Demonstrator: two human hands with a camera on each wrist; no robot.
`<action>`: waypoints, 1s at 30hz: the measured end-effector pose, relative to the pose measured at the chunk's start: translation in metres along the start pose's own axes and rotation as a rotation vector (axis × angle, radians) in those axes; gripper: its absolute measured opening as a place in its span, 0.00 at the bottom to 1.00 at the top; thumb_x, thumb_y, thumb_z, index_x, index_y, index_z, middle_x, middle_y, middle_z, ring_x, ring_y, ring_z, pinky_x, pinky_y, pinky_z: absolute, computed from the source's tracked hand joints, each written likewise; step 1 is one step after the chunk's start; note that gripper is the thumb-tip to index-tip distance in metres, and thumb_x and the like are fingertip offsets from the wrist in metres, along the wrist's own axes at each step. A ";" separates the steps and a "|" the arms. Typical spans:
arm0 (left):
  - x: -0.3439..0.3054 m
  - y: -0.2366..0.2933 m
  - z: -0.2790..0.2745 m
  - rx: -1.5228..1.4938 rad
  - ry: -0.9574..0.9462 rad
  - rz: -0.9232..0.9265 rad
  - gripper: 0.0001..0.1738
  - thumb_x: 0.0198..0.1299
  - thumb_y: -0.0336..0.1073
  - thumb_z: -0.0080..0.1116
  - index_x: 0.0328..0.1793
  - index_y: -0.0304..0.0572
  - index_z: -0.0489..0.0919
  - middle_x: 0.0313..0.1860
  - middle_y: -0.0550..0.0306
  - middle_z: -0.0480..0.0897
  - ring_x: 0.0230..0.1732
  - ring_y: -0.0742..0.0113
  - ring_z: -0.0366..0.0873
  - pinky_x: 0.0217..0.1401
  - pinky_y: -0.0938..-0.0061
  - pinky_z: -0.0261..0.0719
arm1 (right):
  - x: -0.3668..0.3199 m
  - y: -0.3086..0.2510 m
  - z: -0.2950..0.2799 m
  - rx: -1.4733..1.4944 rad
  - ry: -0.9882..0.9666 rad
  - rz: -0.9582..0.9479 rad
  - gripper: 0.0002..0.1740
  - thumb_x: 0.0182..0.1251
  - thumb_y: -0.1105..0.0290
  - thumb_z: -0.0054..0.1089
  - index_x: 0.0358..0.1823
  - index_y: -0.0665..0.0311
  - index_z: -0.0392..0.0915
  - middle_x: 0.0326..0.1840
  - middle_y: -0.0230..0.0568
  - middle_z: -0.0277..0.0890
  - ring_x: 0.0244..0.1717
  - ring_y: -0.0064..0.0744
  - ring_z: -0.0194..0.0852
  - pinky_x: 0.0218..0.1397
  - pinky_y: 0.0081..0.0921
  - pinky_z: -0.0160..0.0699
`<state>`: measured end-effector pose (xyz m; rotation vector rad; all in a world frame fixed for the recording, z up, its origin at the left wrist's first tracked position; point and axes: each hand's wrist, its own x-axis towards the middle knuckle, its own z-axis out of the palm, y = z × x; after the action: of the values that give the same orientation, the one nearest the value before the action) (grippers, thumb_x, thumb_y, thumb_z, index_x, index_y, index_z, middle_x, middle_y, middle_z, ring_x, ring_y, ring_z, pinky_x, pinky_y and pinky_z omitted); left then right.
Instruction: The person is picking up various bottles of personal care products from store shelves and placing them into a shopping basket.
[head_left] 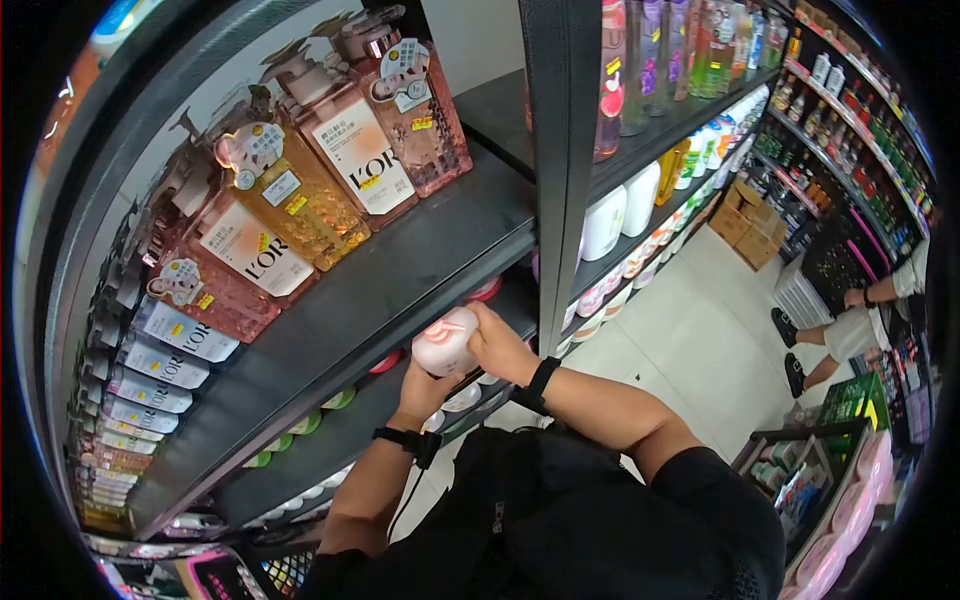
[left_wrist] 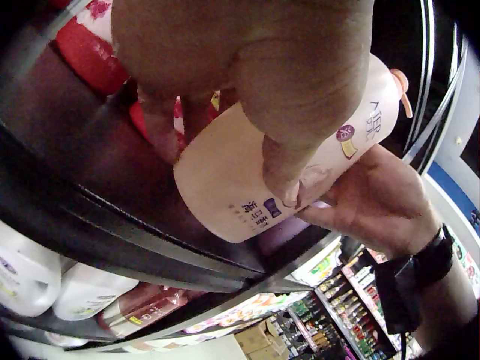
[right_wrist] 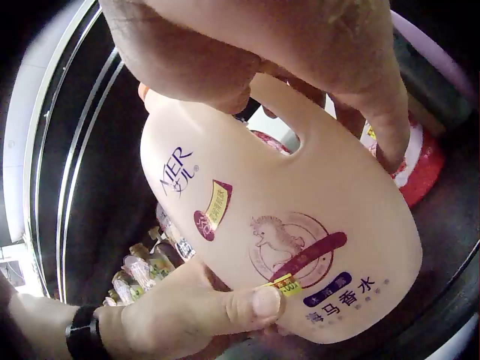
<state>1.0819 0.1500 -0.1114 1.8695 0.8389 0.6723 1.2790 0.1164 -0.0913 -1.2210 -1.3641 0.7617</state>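
Observation:
Both hands hold a pale pink bottle (head_left: 443, 345) with a built-in handle and an orange-pink cap, tilted over a lower shelf. Printed on its front, in the right wrist view, are a seahorse picture and a small yellow sticker (right_wrist: 283, 286). My left hand (head_left: 425, 390) grips the body near its base, the thumb lying over the front by the sticker. At the handle and shoulder is my right hand (head_left: 503, 352), fingers curled round it from above in the right wrist view. Behind the bottle stands a red container (right_wrist: 427, 169), partly hidden.
Large pump bottles (head_left: 360, 160) line the shelf (head_left: 420, 240) above the hands. A dark upright post (head_left: 560, 200) rises to the right, with more bottles beyond it. Across the tiled aisle are a person's legs (head_left: 835, 340), and cardboard boxes (head_left: 747, 222) lie at the far end.

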 end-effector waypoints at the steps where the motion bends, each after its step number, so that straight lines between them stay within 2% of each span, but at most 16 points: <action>1: 0.002 -0.006 0.006 -0.108 0.035 -0.016 0.44 0.51 0.18 0.71 0.76 0.36 0.64 0.68 0.50 0.76 0.69 0.59 0.75 0.74 0.63 0.73 | 0.002 0.009 0.000 -0.016 0.013 -0.001 0.20 0.66 0.76 0.48 0.59 0.73 0.70 0.54 0.68 0.76 0.60 0.70 0.73 0.65 0.50 0.71; 3: 0.009 -0.018 0.020 -0.329 0.101 -0.035 0.44 0.53 0.18 0.69 0.77 0.36 0.64 0.67 0.51 0.77 0.69 0.58 0.76 0.73 0.61 0.74 | 0.007 0.027 0.000 -0.057 0.050 -0.006 0.20 0.67 0.75 0.49 0.59 0.73 0.69 0.53 0.69 0.76 0.59 0.70 0.72 0.64 0.50 0.71; 4: 0.015 -0.020 0.018 -0.370 0.039 -0.031 0.45 0.54 0.16 0.69 0.77 0.35 0.59 0.71 0.49 0.73 0.71 0.58 0.73 0.76 0.62 0.71 | 0.008 0.031 -0.003 -0.070 0.040 0.005 0.20 0.68 0.74 0.50 0.60 0.73 0.69 0.53 0.69 0.76 0.59 0.71 0.72 0.63 0.50 0.72; 9: 0.031 -0.038 0.023 -0.298 -0.003 -0.099 0.42 0.56 0.19 0.70 0.75 0.34 0.61 0.69 0.46 0.75 0.69 0.59 0.75 0.74 0.61 0.74 | 0.010 0.018 -0.024 -0.094 0.043 0.027 0.23 0.71 0.70 0.55 0.63 0.73 0.68 0.55 0.68 0.76 0.58 0.70 0.74 0.63 0.50 0.72; 12: 0.043 -0.036 0.035 -0.379 0.002 -0.036 0.38 0.56 0.20 0.71 0.72 0.32 0.66 0.65 0.46 0.79 0.66 0.59 0.78 0.71 0.62 0.76 | -0.012 0.043 -0.042 -0.183 0.078 -0.077 0.27 0.72 0.66 0.60 0.67 0.72 0.67 0.55 0.60 0.78 0.56 0.58 0.80 0.61 0.45 0.77; 15: 0.055 -0.009 0.044 -0.299 -0.001 -0.036 0.32 0.54 0.26 0.75 0.66 0.30 0.75 0.59 0.48 0.84 0.61 0.61 0.82 0.66 0.65 0.80 | -0.057 0.057 -0.092 -0.027 -0.212 0.418 0.29 0.72 0.72 0.62 0.71 0.72 0.66 0.59 0.48 0.76 0.52 0.35 0.83 0.54 0.31 0.82; 17: 0.062 0.008 0.054 -0.334 0.028 -0.085 0.35 0.53 0.29 0.76 0.68 0.31 0.74 0.60 0.46 0.84 0.60 0.58 0.83 0.65 0.65 0.80 | -0.106 0.111 -0.119 0.010 -0.090 0.440 0.25 0.74 0.69 0.62 0.68 0.71 0.69 0.54 0.41 0.77 0.46 0.26 0.82 0.48 0.25 0.84; 19: 0.069 -0.010 0.068 -0.231 0.061 -0.076 0.36 0.53 0.29 0.76 0.68 0.31 0.73 0.60 0.43 0.83 0.61 0.55 0.82 0.65 0.65 0.79 | -0.162 0.156 -0.153 0.180 0.051 0.753 0.22 0.75 0.67 0.61 0.64 0.71 0.72 0.51 0.40 0.79 0.44 0.29 0.82 0.46 0.26 0.84; 20: 0.073 -0.021 0.075 -0.176 0.074 -0.072 0.37 0.53 0.30 0.76 0.69 0.31 0.72 0.61 0.41 0.83 0.61 0.53 0.82 0.66 0.64 0.79 | -0.197 0.185 -0.173 0.043 0.081 0.860 0.21 0.74 0.65 0.61 0.61 0.70 0.73 0.46 0.39 0.80 0.41 0.29 0.83 0.42 0.26 0.83; 22: 0.077 -0.036 0.087 -0.191 0.108 -0.073 0.37 0.54 0.31 0.76 0.69 0.31 0.71 0.62 0.39 0.81 0.63 0.50 0.81 0.67 0.63 0.78 | -0.309 0.269 -0.224 -0.630 -0.073 0.873 0.19 0.74 0.58 0.56 0.50 0.68 0.80 0.33 0.50 0.84 0.37 0.39 0.86 0.38 0.38 0.83; 23: 0.078 -0.039 0.090 -0.196 0.123 -0.073 0.38 0.54 0.31 0.76 0.70 0.31 0.71 0.63 0.38 0.80 0.63 0.49 0.80 0.67 0.63 0.77 | -0.370 0.319 -0.254 -1.136 -0.808 0.772 0.25 0.74 0.55 0.53 0.51 0.73 0.82 0.54 0.60 0.83 0.55 0.56 0.82 0.57 0.46 0.80; 24: 0.078 -0.032 0.088 -0.257 0.094 -0.076 0.39 0.54 0.32 0.76 0.71 0.31 0.69 0.65 0.37 0.79 0.65 0.49 0.79 0.68 0.63 0.76 | -0.429 0.315 -0.252 -0.839 -0.235 1.304 0.25 0.76 0.55 0.45 0.54 0.70 0.83 0.59 0.60 0.82 0.62 0.56 0.80 0.65 0.48 0.76; 25: 0.077 -0.033 0.090 -0.238 0.093 -0.087 0.40 0.54 0.32 0.76 0.71 0.31 0.69 0.65 0.37 0.79 0.65 0.49 0.79 0.68 0.62 0.76 | -0.459 0.301 -0.281 -1.070 -1.097 1.030 0.24 0.76 0.59 0.43 0.56 0.67 0.83 0.62 0.60 0.80 0.65 0.55 0.78 0.68 0.47 0.75; 26: 0.077 -0.034 0.089 -0.216 0.094 -0.095 0.40 0.54 0.32 0.76 0.72 0.32 0.68 0.65 0.38 0.79 0.65 0.49 0.79 0.68 0.62 0.76 | -0.527 0.343 -0.307 -1.109 -1.307 1.037 0.23 0.72 0.55 0.51 0.57 0.59 0.85 0.56 0.50 0.85 0.61 0.48 0.83 0.64 0.42 0.80; 27: 0.078 -0.034 0.087 -0.190 0.095 -0.102 0.41 0.54 0.33 0.76 0.72 0.32 0.68 0.65 0.38 0.79 0.64 0.49 0.80 0.68 0.62 0.76 | -0.552 0.330 -0.286 -1.195 -1.377 0.876 0.19 0.73 0.68 0.50 0.59 0.66 0.83 0.64 0.54 0.81 0.65 0.50 0.80 0.64 0.43 0.79; 30: 0.077 -0.029 0.086 -0.136 0.103 -0.081 0.42 0.54 0.33 0.76 0.73 0.32 0.67 0.65 0.38 0.78 0.64 0.49 0.80 0.68 0.62 0.76 | -0.515 0.261 -0.287 -0.849 -0.980 1.239 0.12 0.73 0.68 0.54 0.48 0.67 0.80 0.48 0.51 0.79 0.46 0.45 0.78 0.47 0.43 0.77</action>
<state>1.1860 0.1737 -0.1651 1.6817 0.9074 0.7609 1.5512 -0.3575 -0.4339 -2.6682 -1.6597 1.9243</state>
